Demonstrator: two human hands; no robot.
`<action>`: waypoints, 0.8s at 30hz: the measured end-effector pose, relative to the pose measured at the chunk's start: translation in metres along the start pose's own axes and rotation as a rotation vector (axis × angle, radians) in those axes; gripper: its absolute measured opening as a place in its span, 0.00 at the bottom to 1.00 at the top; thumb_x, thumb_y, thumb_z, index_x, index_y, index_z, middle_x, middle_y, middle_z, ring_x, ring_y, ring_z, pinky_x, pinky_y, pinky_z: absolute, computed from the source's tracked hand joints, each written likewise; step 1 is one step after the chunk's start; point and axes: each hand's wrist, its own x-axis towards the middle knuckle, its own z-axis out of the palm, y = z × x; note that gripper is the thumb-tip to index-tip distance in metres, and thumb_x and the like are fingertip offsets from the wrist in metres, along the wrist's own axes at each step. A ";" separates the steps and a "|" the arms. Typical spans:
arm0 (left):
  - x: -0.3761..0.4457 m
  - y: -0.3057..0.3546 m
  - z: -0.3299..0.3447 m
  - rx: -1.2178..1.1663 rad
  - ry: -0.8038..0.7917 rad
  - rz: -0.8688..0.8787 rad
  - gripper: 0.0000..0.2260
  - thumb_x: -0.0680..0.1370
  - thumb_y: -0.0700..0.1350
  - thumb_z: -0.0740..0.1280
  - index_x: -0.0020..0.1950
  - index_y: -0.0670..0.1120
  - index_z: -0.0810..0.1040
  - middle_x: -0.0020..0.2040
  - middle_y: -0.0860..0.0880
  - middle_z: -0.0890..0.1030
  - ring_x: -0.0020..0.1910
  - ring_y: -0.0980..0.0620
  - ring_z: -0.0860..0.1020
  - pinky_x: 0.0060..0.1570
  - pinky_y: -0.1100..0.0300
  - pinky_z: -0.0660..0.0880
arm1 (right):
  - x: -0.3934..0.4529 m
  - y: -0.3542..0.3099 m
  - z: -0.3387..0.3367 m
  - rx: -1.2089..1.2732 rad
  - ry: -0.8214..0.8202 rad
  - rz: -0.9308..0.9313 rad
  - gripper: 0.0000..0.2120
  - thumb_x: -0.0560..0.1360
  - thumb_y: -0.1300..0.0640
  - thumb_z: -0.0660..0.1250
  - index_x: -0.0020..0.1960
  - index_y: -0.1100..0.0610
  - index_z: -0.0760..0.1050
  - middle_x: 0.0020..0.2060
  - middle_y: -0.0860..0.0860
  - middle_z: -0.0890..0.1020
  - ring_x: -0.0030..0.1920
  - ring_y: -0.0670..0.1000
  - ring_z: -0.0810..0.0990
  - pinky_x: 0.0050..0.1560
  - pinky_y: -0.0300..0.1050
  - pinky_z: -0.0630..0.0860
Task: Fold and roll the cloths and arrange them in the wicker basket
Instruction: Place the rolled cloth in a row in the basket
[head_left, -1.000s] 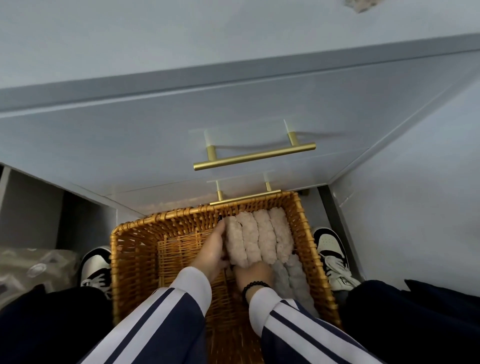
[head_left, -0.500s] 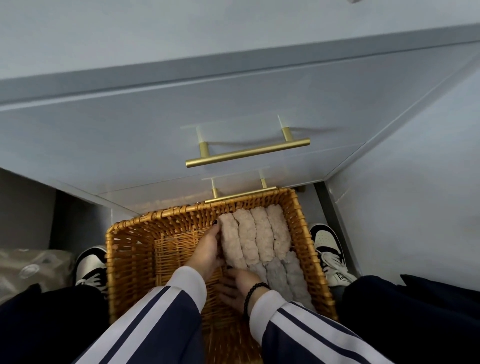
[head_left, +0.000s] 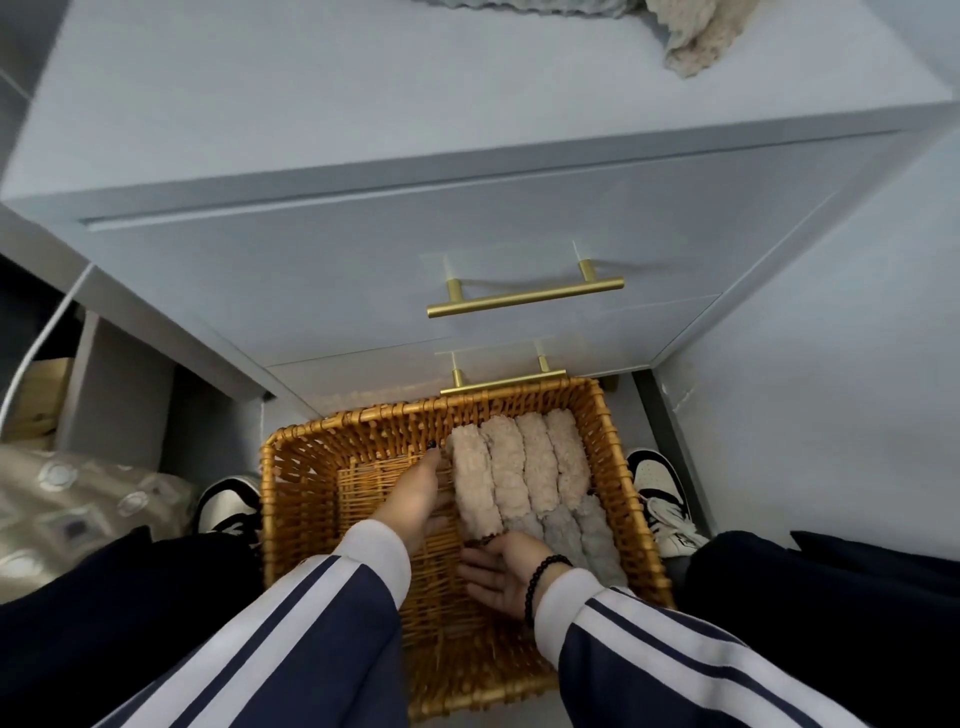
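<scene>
- Down in the head view, between my knees on the floor, sits the rectangular honey-coloured wicker basket (head_left: 311, 467), its far wall hard against the grey cabinet with brass bar handles (head_left: 524, 299).
- I see four beige fluffy rolled cloths (head_left: 514, 467) packed side by side in the basket's far right part, with grey rolled cloths (head_left: 587, 535) just nearer me, touching their ends.
- Each roll's long axis runs from me toward the cabinet, parallel to the basket's right wall; they lie flat, not on end.
- My left hand (head_left: 415, 499) has its fingers straight, laid flat along the leftmost beige roll's side, holding nothing.
- My right hand (head_left: 498, 571) is spread, palm up, at that roll's near end, apparently touching it; it grips nothing.
- I judge these rolls light, soft and springy, apt to unroll if pinched at one end. I would take one round its middle, or press both flanks, to keep it wound.
- One loose cream fluffy cloth (head_left: 685, 36) lies unrolled on the cabinet top, so I reckon more rolling remains.
</scene>
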 end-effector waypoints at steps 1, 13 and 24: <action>-0.005 0.002 -0.002 0.021 0.010 0.006 0.21 0.84 0.55 0.49 0.72 0.46 0.66 0.68 0.47 0.72 0.62 0.47 0.71 0.62 0.48 0.65 | -0.006 -0.001 -0.001 -0.020 0.011 -0.004 0.10 0.81 0.63 0.53 0.60 0.61 0.69 0.45 0.56 0.80 0.44 0.54 0.79 0.41 0.48 0.76; -0.092 0.039 -0.007 0.076 0.003 0.154 0.20 0.84 0.55 0.51 0.68 0.46 0.70 0.63 0.45 0.76 0.61 0.46 0.75 0.64 0.47 0.69 | -0.088 -0.023 -0.007 -0.074 0.048 -0.300 0.13 0.82 0.60 0.55 0.62 0.63 0.73 0.47 0.54 0.81 0.46 0.55 0.80 0.56 0.47 0.75; -0.188 0.073 0.015 0.096 -0.001 0.294 0.17 0.83 0.52 0.54 0.63 0.44 0.75 0.56 0.42 0.81 0.54 0.44 0.78 0.48 0.52 0.74 | -0.190 -0.053 -0.008 -0.193 -0.013 -0.543 0.07 0.80 0.61 0.58 0.54 0.59 0.74 0.46 0.53 0.82 0.44 0.52 0.81 0.40 0.45 0.75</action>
